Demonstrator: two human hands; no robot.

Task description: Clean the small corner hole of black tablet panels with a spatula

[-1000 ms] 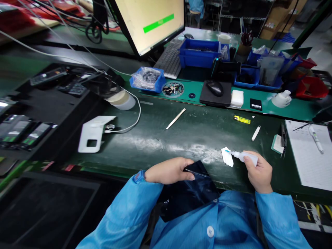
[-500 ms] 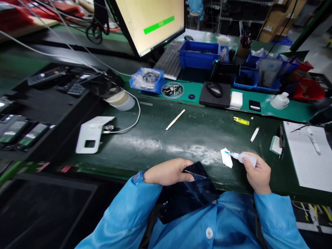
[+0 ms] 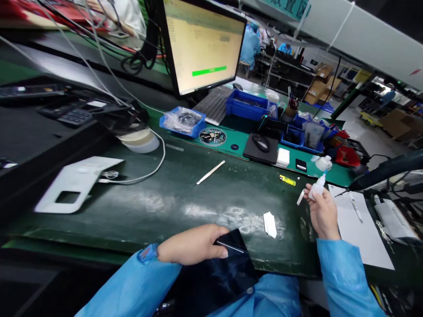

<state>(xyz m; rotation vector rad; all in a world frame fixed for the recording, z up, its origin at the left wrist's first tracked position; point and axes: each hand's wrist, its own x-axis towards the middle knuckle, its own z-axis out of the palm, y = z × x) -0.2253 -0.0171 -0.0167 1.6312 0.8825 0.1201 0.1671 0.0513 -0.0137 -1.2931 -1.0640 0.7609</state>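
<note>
My left hand grips the upper left edge of a dark glossy flat device, tilted over my lap at the table's front edge. To the right, my right hand is closed round a small translucent bottle whose blue tip points up. A small white piece of paper lies on the green table between the two hands. Just left of my right fingers lies a short white strip. A yellow lighter rests a little behind it.
A pale stick and a white bent stand with a cable lie to the left. Behind are blue bins, a mouse and a monitor. Written paper with a pen is at the right. People sit in the background.
My right hand has lifted the bottle away from the white paper and turned its tip upward. My left hand keeps hold of the dark device. The camera view has shifted.
</note>
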